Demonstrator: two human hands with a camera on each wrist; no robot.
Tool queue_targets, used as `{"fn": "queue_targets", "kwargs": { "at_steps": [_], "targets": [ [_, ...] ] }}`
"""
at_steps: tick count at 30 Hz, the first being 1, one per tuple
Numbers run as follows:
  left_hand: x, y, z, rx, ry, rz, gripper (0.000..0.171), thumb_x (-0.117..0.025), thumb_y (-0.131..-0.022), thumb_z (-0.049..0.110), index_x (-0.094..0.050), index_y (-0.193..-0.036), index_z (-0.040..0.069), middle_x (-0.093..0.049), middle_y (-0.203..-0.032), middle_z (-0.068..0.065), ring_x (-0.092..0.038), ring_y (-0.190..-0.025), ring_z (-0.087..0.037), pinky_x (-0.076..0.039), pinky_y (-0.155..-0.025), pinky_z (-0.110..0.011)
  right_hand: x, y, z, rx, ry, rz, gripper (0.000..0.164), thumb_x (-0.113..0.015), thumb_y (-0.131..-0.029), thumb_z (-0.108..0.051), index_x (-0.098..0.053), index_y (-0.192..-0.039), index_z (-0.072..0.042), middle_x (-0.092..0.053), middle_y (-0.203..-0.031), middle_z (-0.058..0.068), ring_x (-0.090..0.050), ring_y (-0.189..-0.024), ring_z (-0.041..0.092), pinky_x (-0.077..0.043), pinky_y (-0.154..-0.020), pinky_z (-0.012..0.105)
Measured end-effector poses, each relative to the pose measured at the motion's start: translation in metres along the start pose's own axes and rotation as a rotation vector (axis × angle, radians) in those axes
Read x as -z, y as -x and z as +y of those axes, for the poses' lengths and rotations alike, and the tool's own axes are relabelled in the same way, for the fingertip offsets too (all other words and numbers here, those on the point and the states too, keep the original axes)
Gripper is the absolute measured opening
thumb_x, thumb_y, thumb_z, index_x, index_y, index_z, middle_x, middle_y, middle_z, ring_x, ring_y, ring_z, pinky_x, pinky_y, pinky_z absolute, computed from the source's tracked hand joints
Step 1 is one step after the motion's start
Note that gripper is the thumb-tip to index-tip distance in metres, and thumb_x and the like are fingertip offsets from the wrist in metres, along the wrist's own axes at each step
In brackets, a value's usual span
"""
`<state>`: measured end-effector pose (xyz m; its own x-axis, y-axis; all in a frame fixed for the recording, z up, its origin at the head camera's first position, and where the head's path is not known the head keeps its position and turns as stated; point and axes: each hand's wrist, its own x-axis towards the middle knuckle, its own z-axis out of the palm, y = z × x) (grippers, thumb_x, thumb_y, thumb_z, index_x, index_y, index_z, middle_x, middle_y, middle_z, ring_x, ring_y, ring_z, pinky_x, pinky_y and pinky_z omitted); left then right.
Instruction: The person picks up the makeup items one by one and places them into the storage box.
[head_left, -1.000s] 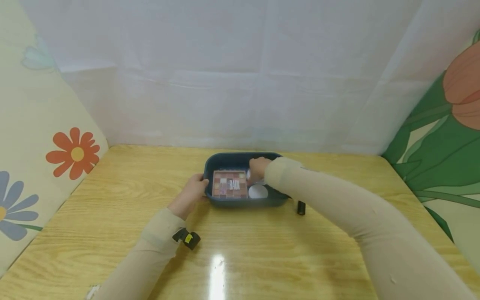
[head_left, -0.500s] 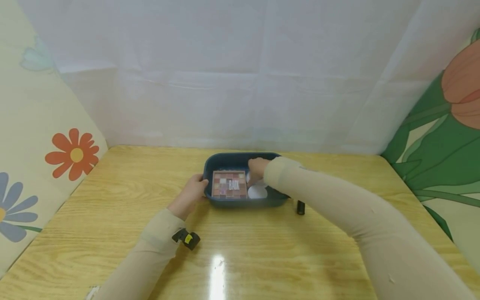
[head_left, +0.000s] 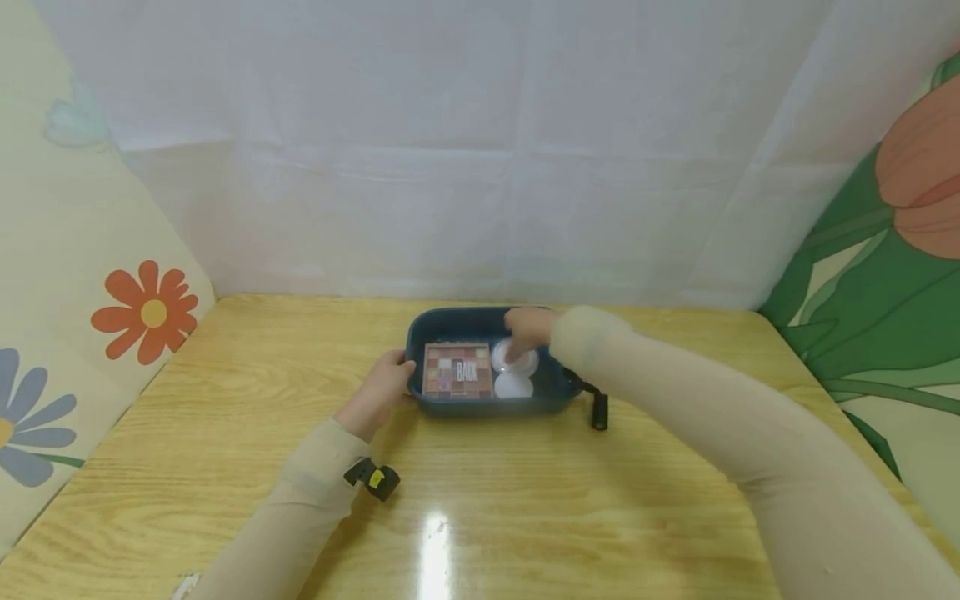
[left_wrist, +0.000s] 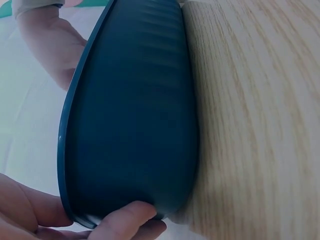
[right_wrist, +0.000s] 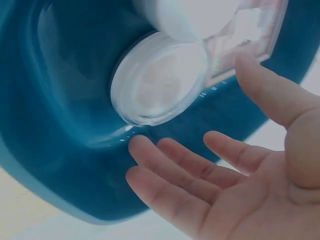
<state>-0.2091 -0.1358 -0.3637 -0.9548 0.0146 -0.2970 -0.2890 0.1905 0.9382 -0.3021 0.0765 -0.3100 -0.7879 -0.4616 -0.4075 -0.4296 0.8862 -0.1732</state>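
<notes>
A dark blue plastic basin (head_left: 465,408) stands on the wooden table. My left hand (head_left: 380,390) grips its left end, the thumb at the rim and the fingers (left_wrist: 125,220) against the outer wall. Inside lie a square eyeshadow palette (head_left: 456,372) marked "BACK", a round white container (head_left: 513,387) and a round clear-lidded case (right_wrist: 159,80). My right hand (head_left: 534,325) is over the basin's back right part, close to the clear-lidded case. In the right wrist view its fingers (right_wrist: 175,172) are spread and hold nothing.
A wooden table (head_left: 510,517) surrounds the basin. White cloth (head_left: 420,167) hangs at the back, and flower-patterned panels (head_left: 153,312) stand at both sides. A small black camera (head_left: 377,478) sits at the left wrist.
My right hand has let go of the round clear-lidded case and drawn back to the right, so that case now shows. The left hand and the basin stay in place.
</notes>
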Motion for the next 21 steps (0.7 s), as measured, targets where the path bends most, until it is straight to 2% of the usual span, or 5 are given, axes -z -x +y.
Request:
{"fn": "queue_targets", "kwargs": {
  "at_steps": [3,10,16,21],
  "targets": [
    [-0.001,0.0,0.0,-0.001,0.003,0.003,0.045,-0.027,-0.105,0.005,-0.023,-0.143,-0.017,-0.031,-0.145,-0.034,-0.038,-0.131,-0.044,-0.04,-0.103,-0.055,0.004,0.007,0.003,0.007,-0.054,-0.006,0.059,-0.072,-0.087,-0.02,-0.049,-0.131,0.012,-0.056,-0.128,0.025,-0.056,-0.111,0.036,-0.048,-0.096,0.041],
    [-0.001,0.0,0.0,-0.003,0.015,-0.002,0.044,-0.026,-0.104,0.004,-0.024,-0.143,-0.017,-0.032,-0.144,-0.034,-0.038,-0.131,-0.044,-0.04,-0.103,-0.055,0.01,0.022,0.016,0.006,-0.181,0.043,0.061,-0.07,-0.09,-0.019,-0.045,-0.137,0.009,-0.047,-0.139,0.026,-0.047,-0.125,0.038,-0.043,-0.103,0.045],
    [-0.002,-0.001,0.0,-0.001,0.033,-0.005,0.045,-0.026,-0.104,0.004,-0.024,-0.144,-0.016,-0.032,-0.145,-0.034,-0.038,-0.131,-0.044,-0.04,-0.103,-0.055,0.016,0.041,0.03,0.064,-0.219,0.134,0.056,-0.071,-0.088,-0.014,-0.048,-0.131,0.014,-0.055,-0.125,0.03,-0.058,-0.105,0.037,-0.049,-0.092,0.045],
    [-0.001,0.0,0.0,-0.001,0.024,-0.002,0.045,-0.026,-0.104,0.004,-0.024,-0.144,-0.016,-0.032,-0.145,-0.034,-0.037,-0.132,-0.044,-0.039,-0.104,-0.055,0.016,0.058,0.04,0.068,-0.276,0.178,0.055,-0.07,-0.089,-0.013,-0.047,-0.131,0.015,-0.056,-0.119,0.031,-0.055,-0.107,0.04,-0.048,-0.091,0.048]
  ]
}}
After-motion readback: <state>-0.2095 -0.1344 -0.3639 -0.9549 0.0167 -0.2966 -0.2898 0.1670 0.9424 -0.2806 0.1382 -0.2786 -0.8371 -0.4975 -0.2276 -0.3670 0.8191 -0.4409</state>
